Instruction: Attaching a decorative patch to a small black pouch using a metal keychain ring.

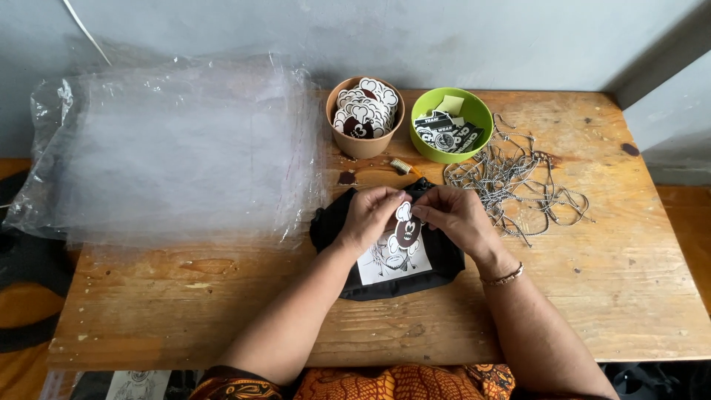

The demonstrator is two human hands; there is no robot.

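My left hand (369, 215) and my right hand (457, 215) meet over a folded black garment (444, 255) that lies on the wooden table (607, 281). Between the fingertips of both hands is a small white and dark brown cartoon-shaped tag (406, 227). A white printed patch (396, 263) on the garment shows just below the tag. A thin bracelet (502, 278) circles my right wrist.
A brown bowl (364, 143) full of similar cut-out tags and a green bowl (474, 111) of black printed labels stand at the back. A tangle of metal ball chains (518, 181) lies to the right. A stack of clear plastic bags (170, 148) covers the left.
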